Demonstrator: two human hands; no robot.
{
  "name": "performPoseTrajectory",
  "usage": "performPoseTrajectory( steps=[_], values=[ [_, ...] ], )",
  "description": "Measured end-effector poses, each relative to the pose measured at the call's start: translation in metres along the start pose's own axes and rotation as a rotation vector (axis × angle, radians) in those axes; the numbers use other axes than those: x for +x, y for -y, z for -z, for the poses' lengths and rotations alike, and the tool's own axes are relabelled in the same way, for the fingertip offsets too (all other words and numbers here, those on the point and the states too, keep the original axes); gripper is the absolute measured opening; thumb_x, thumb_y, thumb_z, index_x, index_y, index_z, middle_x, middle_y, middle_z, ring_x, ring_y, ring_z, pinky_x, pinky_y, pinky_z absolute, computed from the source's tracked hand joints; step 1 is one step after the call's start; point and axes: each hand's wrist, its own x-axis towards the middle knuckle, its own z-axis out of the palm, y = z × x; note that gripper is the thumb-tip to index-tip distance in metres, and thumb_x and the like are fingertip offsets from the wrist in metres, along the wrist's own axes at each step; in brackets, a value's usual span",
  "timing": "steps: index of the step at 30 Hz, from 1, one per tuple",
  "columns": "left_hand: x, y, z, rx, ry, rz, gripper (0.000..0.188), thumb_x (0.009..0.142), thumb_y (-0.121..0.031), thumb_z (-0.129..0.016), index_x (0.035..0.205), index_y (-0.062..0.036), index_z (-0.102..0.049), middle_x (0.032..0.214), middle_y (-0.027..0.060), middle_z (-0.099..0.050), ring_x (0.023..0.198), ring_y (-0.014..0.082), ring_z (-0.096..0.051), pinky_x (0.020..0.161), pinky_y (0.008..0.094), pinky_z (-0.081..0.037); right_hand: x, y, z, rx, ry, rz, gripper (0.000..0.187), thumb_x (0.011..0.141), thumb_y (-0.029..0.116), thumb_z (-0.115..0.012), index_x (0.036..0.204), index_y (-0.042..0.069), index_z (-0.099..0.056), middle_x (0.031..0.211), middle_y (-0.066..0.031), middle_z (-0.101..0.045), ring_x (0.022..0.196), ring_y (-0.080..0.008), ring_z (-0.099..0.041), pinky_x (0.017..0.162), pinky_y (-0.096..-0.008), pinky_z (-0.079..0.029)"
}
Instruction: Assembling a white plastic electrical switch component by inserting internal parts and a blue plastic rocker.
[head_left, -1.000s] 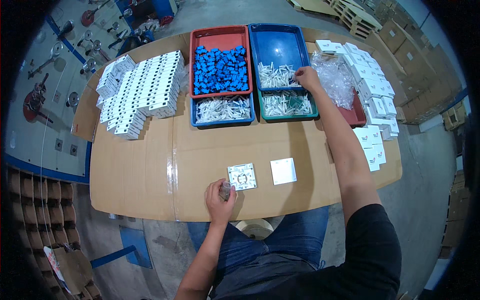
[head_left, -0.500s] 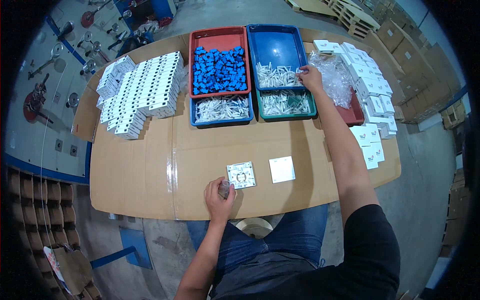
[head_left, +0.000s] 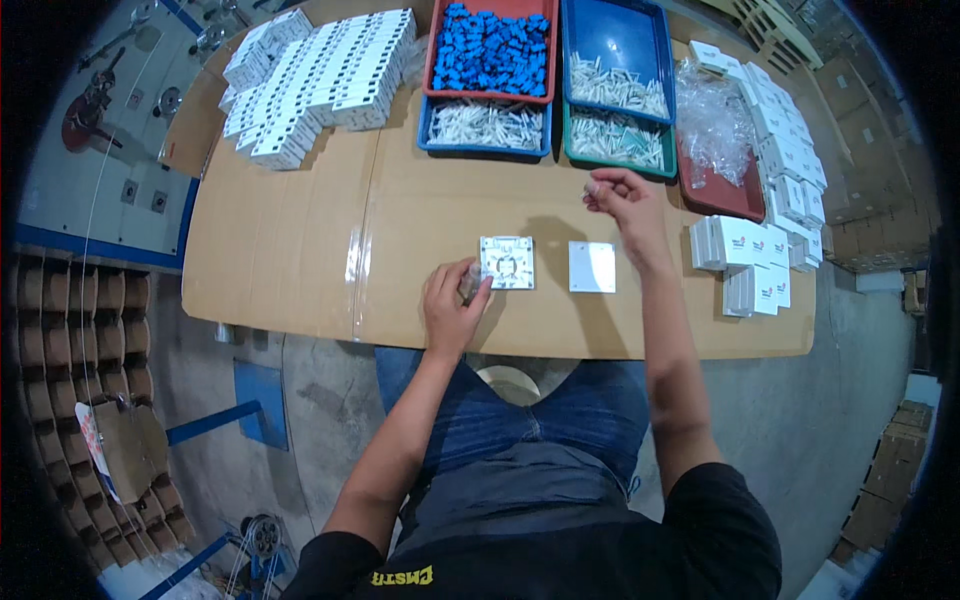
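The left hand's grip [head_left: 450, 308] is closed around a small translucent greyish piece [head_left: 468, 284], right at the left edge of a white square plate with a patterned centre [head_left: 507, 263]. The right hand's grip [head_left: 632, 208] is pinched at the fingertips on a small pale piece [head_left: 588, 189], too blurred to identify, above the bench [head_left: 420, 215]. Below that hand, a plain white square plate [head_left: 592, 267] lies apart from the patterned one. Farther out stands a green plastic tray [head_left: 668, 172] of slim white pieces.
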Motion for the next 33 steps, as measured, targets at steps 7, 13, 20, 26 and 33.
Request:
performPoseTrajectory(
  steps=[7,13,20,26,33],
  values=[
    [-0.006,0.003,0.002,-0.056,-0.009,-0.059,0.039,0.084,-0.018,-0.083,0.119,-0.0064,-0.071,0.104,0.0081,-0.072,0.097,0.025,-0.067,0.087,0.0379,-0.048,-0.091,-0.007,-0.042,0.448,-0.033,-0.163,0.02,0.095,0.006,-0.073,0.112,-0.003,-0.067,0.094,-0.0089,-0.073,0.082,-0.0158,-0.071,0.072,-0.0277,-0.058],
    [-0.012,0.0,0.003,-0.002,0.015,-0.218,0.041,0.082,-0.02,-0.084,0.119,-0.007,-0.071,0.106,0.0077,-0.072,0.097,0.0246,-0.067,0.089,0.0386,-0.046,-0.108,-0.019,-0.066,0.033,-0.077,-0.029,0.022,0.093,0.009,-0.077,0.11,-0.002,-0.069,0.094,-0.007,-0.073,0.08,-0.0119,-0.068,0.073,-0.0254,-0.055],
    [-0.014,-0.003,0.009,-0.007,0.014,-0.296,0.042,0.082,-0.019,-0.082,0.12,-0.0071,-0.069,0.106,0.0087,-0.071,0.1,0.0276,-0.067,0.09,0.0406,-0.046,-0.117,-0.04,-0.114,-0.416,-0.044,0.139,0.021,0.09,0.008,-0.078,0.108,0.0,-0.072,0.09,-0.0036,-0.073,0.072,-0.0062,-0.057,0.066,-0.0218,-0.048],
    [-0.015,-0.001,0.008,-0.027,0.018,-0.296,0.042,0.082,-0.018,-0.08,0.12,-0.0075,-0.069,0.109,0.0094,-0.07,0.102,0.0279,-0.066,0.091,0.0412,-0.046,-0.119,-0.049,-0.12,-0.451,0.018,0.153,0.022,0.09,0.013,-0.075,0.109,0.003,-0.073,0.09,-0.0091,-0.076,0.068,-0.0144,-0.066,0.064,-0.0289,-0.053],
    [-0.012,-0.002,0.009,-0.014,0.052,-0.268,0.041,0.082,-0.019,-0.08,0.12,-0.0085,-0.069,0.109,0.0091,-0.07,0.103,0.0275,-0.066,0.092,0.0409,-0.046,-0.118,-0.051,-0.118,-0.464,0.032,0.158,0.018,0.091,0.012,-0.074,0.107,0.004,-0.074,0.089,-0.0103,-0.075,0.068,-0.0142,-0.066,0.062,-0.0292,-0.053]
  ],
)
